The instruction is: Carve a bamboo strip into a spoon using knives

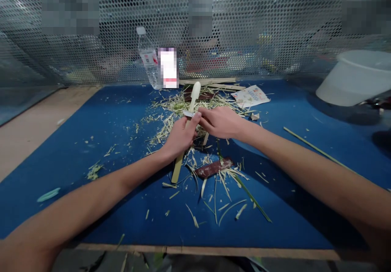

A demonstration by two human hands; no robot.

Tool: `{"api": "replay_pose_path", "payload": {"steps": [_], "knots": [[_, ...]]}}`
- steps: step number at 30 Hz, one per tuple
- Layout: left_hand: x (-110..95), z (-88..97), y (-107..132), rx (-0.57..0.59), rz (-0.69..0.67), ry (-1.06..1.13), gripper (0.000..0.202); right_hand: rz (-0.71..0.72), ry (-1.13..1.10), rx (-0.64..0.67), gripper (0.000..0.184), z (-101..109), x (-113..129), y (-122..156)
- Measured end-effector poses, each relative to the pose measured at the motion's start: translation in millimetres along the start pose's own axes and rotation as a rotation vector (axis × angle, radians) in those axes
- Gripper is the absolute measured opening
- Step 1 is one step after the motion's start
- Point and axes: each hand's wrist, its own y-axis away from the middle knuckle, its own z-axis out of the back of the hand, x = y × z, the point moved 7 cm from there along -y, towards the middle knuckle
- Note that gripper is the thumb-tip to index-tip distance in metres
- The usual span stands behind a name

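Both our hands met: fingers of the left hand (pixel 180 137) closed round a white-handled knife (pixel 195 94) and a light, stiff bamboo strip (pixel 178 168), best held mid-length, while the right hand (pixel 221 122) curled alongside, its grip unclear.

Blue mat (pixel 91 219) covering the bench, with a plastic water bottle (pixel 148 60) standing at 11 o'clock right beside a pixelated card (pixel 168 68). Printed leaflet (pixel 250 96) lying flat around 1 o'clock, and a big white plastic tub (pixel 356 78) tipped on its side at 2 o'clock. Long thin green strip (pixel 314 147) off at 3, little teal scrap (pixel 48 195) at 8, and a perforated metal screen (pixel 244 11) across 12.
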Motion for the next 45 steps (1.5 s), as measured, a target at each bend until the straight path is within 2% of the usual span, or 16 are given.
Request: {"api": "replay_pose_path", "payload": {"steps": [7,16,28,34,40,42,45], "knots": [[0.3,0.9,-0.4,0.005,-0.018,-0.060,0.037,0.043,-0.029,0.004,0.047,-2.1,-0.2,1.1],[-0.5,3.8,0.2,-0.032,-0.025,-0.081,0.038,0.003,0.114,-0.071,0.044,-4.8,1.6,2.4],[-0.7,1.8,0.4,-0.008,-0.036,-0.090,0.042,0.039,0.061,-0.020,0.048,-1.7,0.6,1.9],[3.7,7.0,-2.1,-0.078,-0.003,-0.090,0.042,-0.075,0.160,-0.096,0.043,-1.0,5.7,4.5],[2.7,5.5,-1.1,-0.096,0.006,0.000,0.038,-0.178,0.107,-0.131,0.041,-2.6,3.5,3.4],[2.6,4.0,0.1,-0.079,0.032,0.021,0.038,-0.141,0.070,-0.112,0.044,-2.2,2.9,2.5],[-1.6,-0.9,1.5,0.007,0.008,0.031,0.034,-0.027,0.030,-0.087,0.048,-1.1,4.6,1.9]]}}
